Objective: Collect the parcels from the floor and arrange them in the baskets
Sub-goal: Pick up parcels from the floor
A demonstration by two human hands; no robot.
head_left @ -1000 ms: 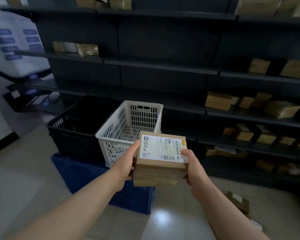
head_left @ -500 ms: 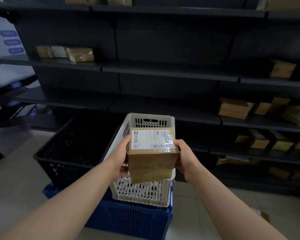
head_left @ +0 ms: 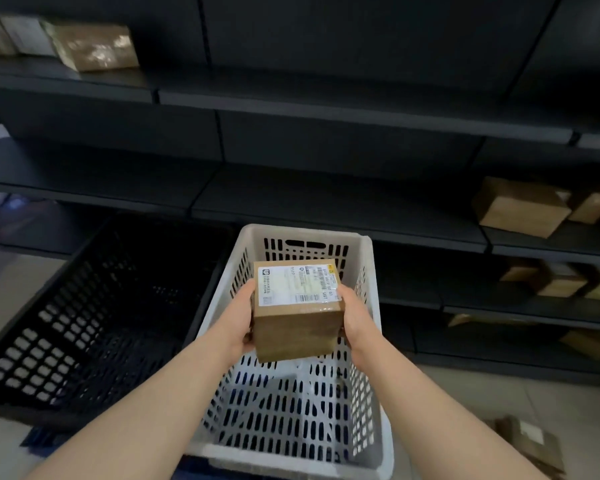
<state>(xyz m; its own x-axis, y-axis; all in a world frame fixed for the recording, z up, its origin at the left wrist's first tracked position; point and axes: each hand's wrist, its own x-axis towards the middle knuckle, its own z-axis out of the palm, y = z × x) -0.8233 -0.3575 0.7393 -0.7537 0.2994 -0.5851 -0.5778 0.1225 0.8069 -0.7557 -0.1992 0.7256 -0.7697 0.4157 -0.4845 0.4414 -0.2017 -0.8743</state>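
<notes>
A brown parcel [head_left: 297,315] is gripped between the left hand [head_left: 238,325] and right hand [head_left: 355,318], apparently above the white basket [head_left: 373,341].

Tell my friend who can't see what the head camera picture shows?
Two bare hands, left hand and right hand, hold a brown cardboard parcel with a white label over an empty white slotted plastic basket. A black plastic basket sits beside it, below dark metal shelves holding more brown parcels.
</notes>
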